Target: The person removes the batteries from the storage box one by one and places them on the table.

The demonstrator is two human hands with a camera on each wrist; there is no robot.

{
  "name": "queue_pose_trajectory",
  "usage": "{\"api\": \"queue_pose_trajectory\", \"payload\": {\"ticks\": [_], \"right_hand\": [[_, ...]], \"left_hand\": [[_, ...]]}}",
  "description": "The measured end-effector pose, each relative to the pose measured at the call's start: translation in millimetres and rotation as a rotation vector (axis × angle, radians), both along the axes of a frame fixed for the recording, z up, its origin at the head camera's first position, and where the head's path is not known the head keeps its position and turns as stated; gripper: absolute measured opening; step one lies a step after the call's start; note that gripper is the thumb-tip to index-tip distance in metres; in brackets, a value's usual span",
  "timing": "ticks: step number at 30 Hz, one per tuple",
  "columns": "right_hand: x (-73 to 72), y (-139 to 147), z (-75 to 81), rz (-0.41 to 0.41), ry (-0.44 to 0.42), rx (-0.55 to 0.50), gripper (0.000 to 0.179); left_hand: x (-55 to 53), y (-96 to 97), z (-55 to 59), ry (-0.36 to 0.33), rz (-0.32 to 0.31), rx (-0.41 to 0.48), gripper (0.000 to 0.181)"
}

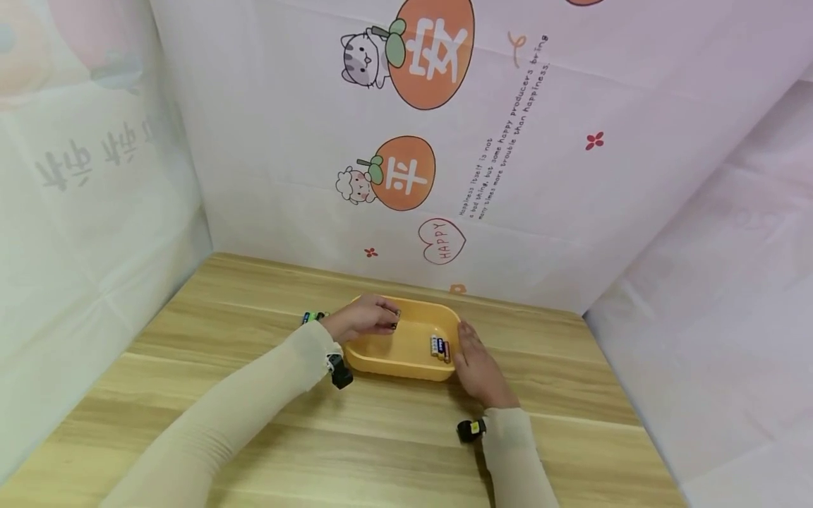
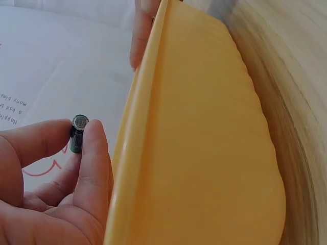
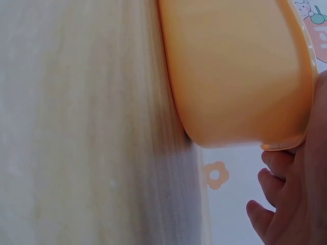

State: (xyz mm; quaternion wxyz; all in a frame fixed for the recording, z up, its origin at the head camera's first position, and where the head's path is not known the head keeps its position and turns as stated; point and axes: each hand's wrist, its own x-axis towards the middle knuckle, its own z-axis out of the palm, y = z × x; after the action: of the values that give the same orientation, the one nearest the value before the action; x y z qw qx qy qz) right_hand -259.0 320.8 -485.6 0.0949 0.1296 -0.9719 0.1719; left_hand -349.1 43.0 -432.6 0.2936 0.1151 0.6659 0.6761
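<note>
My left hand [image 1: 371, 316] reaches over the left part of a yellow plastic tub [image 1: 394, 368] and pinches a small dark battery [image 2: 76, 133] between thumb and fingers. In the left wrist view, the battery's round metal end faces the camera, above the rim. My right hand [image 1: 479, 367] rests against the tub's right side, its loosely extended fingers [image 3: 273, 186] beside the rim in the right wrist view. Inside the tub, at the right end, lie several batteries [image 1: 440, 347], some white and blue.
More batteries, green and dark [image 1: 312, 317], lie on the wooden table [image 1: 381, 437] left of the tub, partly behind my left wrist. A printed white cloth [image 1: 527, 247] hangs behind the table's back edge, and white cloth walls [image 1: 95, 282] stand at both sides.
</note>
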Motion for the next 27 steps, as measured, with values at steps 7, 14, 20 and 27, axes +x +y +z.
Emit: {"api": "queue_pose_trajectory", "payload": {"ticks": [7,14,20,27], "right_hand": [[-0.8,-1.5,2.5,0.010,-0.009,-0.021,0.059],[0.0,1.3,4.9,0.011,0.002,-0.032,0.059],[-3.2,2.7,2.1,0.016,-0.006,-0.016,0.059],[-1.6,-0.2,0.5,0.013,-0.015,-0.029,0.059]], "left_hand": [[-3.3,-12.2,3.4,-0.011,0.016,0.007,0.039],[-3.2,-23.4,10.7,-0.013,0.019,0.032,0.039],[-3.7,-35.1,10.2,-0.020,0.047,0.038,0.040],[-2.5,-50.1,4.2,-0.029,0.063,0.039,0.041]]}}
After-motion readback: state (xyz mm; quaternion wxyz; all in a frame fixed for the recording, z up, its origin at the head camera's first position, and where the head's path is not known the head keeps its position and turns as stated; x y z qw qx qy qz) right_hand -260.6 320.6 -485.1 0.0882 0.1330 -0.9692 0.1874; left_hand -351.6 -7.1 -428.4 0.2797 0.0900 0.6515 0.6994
